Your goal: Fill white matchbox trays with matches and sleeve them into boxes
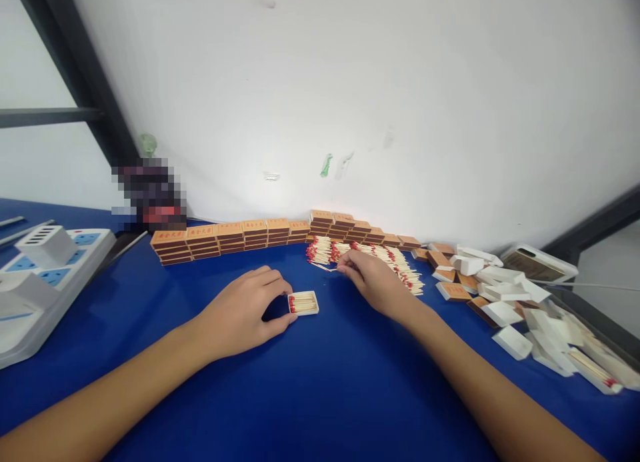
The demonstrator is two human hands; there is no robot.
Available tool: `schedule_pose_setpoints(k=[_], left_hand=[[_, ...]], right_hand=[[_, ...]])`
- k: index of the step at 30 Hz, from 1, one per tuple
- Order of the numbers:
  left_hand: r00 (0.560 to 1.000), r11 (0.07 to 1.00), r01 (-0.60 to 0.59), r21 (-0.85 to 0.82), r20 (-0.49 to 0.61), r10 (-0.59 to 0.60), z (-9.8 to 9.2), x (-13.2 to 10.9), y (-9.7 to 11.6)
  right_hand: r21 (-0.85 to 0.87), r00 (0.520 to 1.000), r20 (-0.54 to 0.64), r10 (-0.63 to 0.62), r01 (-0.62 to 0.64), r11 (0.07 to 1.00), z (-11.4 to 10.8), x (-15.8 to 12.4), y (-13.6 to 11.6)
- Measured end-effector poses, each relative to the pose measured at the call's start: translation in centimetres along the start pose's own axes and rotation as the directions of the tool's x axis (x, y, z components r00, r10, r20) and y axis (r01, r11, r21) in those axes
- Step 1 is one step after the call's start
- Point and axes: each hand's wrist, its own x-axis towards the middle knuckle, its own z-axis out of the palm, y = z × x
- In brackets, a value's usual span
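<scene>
Smooth blue tabletop [320, 395] with a faint sheen at six o'clock, matt white wall [320, 69] at twelve, glossy white plastic power strip [95, 252] near nine, printed matt cardboard matchboxes [203, 233] closer in, pale wooden matchsticks [325, 249] at four, smooth white card trays [513, 342] farther out.

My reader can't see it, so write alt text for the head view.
A person's left hand holds a small white tray of red-tipped matches on a blue table, while the right hand is at a pile of loose matches. Stacked matchboxes line the white wall behind; scattered boxes and white trays lie at right.
</scene>
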Motion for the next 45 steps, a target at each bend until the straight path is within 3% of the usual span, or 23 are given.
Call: schedule_pose_setpoints(k=[3, 8, 18, 28, 34, 39, 45], left_hand=[[1.0, 1.0, -0.012, 0.01, -0.001, 0.012, 0.0, -0.1, 0.0], [1.0, 1.0, -0.015, 0.017, -0.009, 0.015, 0.1, -0.1, -0.1], [1.0, 1.0, -0.015, 0.023, -0.014, 0.016, 0.1, 0.1, 0.0], [0.999, 0.999, -0.021, 0.03, -0.03, 0.022, 0.1, 0.0, -0.1], [1.0, 1.0, -0.015, 0.021, -0.027, 0.015, 0.2, 0.0, -0.3], [0.999, 0.999, -0.039, 0.029, -0.021, 0.04, 0.2, 0.1, -0.3], [0.999, 0.999, -0.037, 0.01, -0.023, 0.037, 0.1, 0.2, -0.2]], right_hand=[[0.022, 0.999, -0.052, 0.011, -0.01, 1.0, 2.0, 0.2, -1.4], [-0.096, 0.994, -0.106, 0.007, -0.017, 0.995, 3.7, 0.9, -2.9], [-0.115, 0.995, -0.099, 0.004, -0.015, 0.993, 3.3, 1.2, -2.6], [-0.086, 0.997, 0.033, 0.071, -0.068, 0.994, 2.1, 1.1, -2.4], [0.039, 0.993, 0.066, -0.096, 0.094, 0.995, 0.9, -1.0, -5.1], [-0.111, 0.973, 0.154, -0.171, 0.189, 0.976, 1.7, -1.7, -7.4], [-0.087, 0.971, 0.082, -0.223, 0.23, 0.969, 1.7, -1.8, -7.4]])
